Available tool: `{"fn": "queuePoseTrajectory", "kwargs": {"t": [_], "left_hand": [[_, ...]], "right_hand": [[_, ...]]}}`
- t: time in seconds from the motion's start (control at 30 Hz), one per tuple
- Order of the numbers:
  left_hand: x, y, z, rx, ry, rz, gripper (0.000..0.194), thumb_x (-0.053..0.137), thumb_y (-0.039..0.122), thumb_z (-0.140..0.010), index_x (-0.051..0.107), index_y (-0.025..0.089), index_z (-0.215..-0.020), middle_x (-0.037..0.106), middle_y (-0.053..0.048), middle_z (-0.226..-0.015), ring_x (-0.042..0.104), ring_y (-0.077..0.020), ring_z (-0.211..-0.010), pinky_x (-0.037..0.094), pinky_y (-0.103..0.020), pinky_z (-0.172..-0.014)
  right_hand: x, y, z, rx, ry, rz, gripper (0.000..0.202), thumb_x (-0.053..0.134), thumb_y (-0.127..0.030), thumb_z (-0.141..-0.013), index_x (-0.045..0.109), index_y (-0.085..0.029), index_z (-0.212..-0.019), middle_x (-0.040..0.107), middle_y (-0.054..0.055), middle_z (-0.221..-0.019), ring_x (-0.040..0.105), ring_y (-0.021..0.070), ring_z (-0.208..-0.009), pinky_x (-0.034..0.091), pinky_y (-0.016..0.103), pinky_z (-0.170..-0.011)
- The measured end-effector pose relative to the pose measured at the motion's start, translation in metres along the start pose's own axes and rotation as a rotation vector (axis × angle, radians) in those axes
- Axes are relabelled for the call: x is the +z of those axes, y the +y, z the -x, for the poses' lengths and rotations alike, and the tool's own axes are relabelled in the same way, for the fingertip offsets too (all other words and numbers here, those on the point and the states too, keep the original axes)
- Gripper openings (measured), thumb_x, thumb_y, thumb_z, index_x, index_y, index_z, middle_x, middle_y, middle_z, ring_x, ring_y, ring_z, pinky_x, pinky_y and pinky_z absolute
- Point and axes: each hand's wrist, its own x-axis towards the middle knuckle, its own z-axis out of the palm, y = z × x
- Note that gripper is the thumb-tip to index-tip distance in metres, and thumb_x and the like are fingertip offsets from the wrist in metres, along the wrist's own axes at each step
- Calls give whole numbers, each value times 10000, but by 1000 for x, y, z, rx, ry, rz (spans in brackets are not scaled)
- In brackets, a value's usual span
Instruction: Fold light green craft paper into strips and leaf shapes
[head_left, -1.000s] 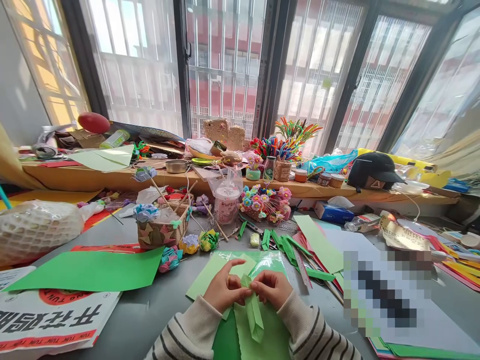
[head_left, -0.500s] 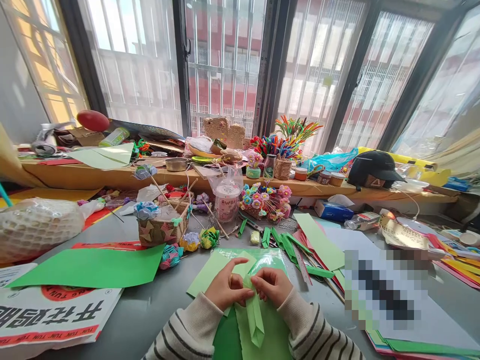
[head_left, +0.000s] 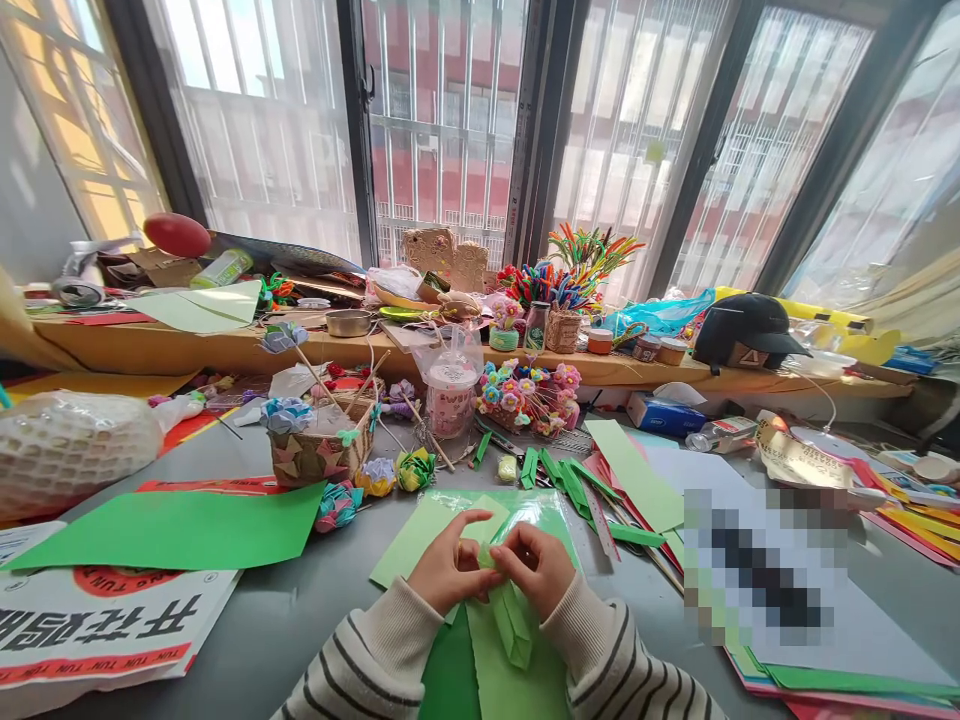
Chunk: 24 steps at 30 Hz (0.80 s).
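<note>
Between my two hands is a folded strip of light green paper (head_left: 511,628), its pointed lower end hanging toward me. My left hand (head_left: 452,565) pinches its upper end between thumb and fingers. On the other side, my right hand (head_left: 538,565) is closed on the same upper end, fingertips close to the left thumb. Below them lie light green sheets (head_left: 499,680) over a darker green sheet (head_left: 450,670). Just beyond my hands is a clear plastic sleeve (head_left: 536,508) with green paper. Several folded dark green paper pieces (head_left: 574,490) lie past it to the right.
A ruler (head_left: 602,530) lies right of the sleeve. At left stand a basket of paper flowers (head_left: 319,455) and a large green sheet (head_left: 172,525). A plastic cup (head_left: 450,400) stands ahead. White paper (head_left: 817,560) is stacked at right. A cluttered sill (head_left: 300,350) runs behind.
My right hand has shifted slightly left, closer to my left thumb. The folded strip's lower end has moved up a little. The whole view has shifted slightly.
</note>
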Motion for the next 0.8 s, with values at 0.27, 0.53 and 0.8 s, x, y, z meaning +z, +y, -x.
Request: {"fn": "queuePoseTrajectory", "kwargs": {"t": [0.27,0.53,0.8], "left_hand": [[-7,12,2,69,177,47,549,646,245,-521,318,152,-951,533,46,-529,504,-102,-490,418,-224,-470],[-2,9,2,55,162,71,551,663,238,-490,334,147,-923,519,55,-514,481,-86,-458,401,-212,-458],[-2,11,4,59,238,15,572,669,254,-478,339,151,-933,518,59,-496,494,-100,-446,408,-221,-438]], "right_hand": [[-10,2,0,173,-225,-141,315,485,-410,-632,526,-118,-522,391,-33,-406,376,63,-356,299,183,-354],[-6,7,0,174,-162,-179,296,550,-392,-591,562,-99,-554,451,-15,-451,396,62,-381,334,183,-373],[-7,2,2,166,-182,-160,420,440,-508,-632,547,-117,-519,406,-35,-404,400,65,-360,323,183,-361]]}}
